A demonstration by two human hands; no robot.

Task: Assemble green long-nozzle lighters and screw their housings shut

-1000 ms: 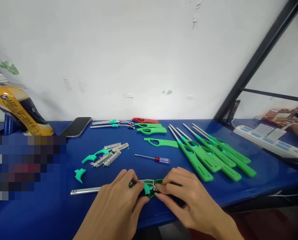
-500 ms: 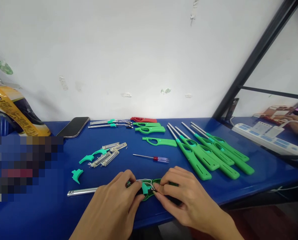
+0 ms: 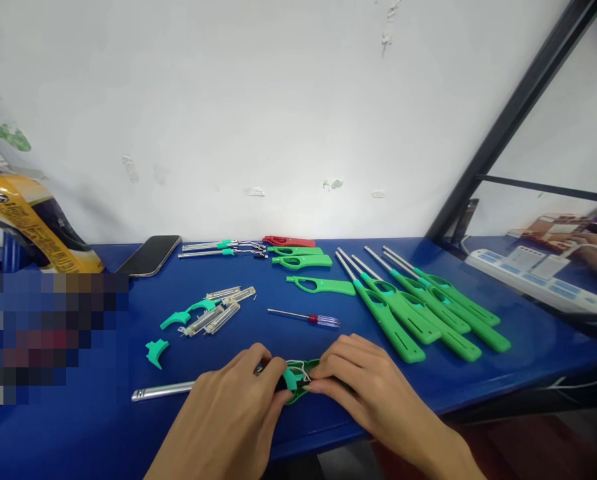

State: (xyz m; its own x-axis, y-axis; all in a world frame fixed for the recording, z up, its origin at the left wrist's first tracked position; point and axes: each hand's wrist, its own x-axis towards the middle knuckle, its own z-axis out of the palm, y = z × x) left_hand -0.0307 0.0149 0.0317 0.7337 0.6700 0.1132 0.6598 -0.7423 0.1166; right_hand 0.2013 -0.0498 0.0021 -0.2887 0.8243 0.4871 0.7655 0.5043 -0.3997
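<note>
In the lower centre of the frame, I hold the open green shell (image 3: 298, 396) near the front edge of the tabletop (image 3: 88, 433). The fingers of my left hand (image 3: 235, 397) grip it beside the teal trigger (image 3: 290, 378). The fingers of my right hand (image 3: 371, 383) are closed on its right part; I cannot tell whether they also pinch the white wire (image 3: 305, 371). Recommended: brace with the left, press lightly with the right, route the wire inside the rim, and avoid twisting the metal tube (image 3: 163, 391).

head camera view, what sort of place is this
Probably a small assembly or repair workspace: a blue table carries a screwdriver, loose teal pieces and several green long-stemmed lighters.
</note>
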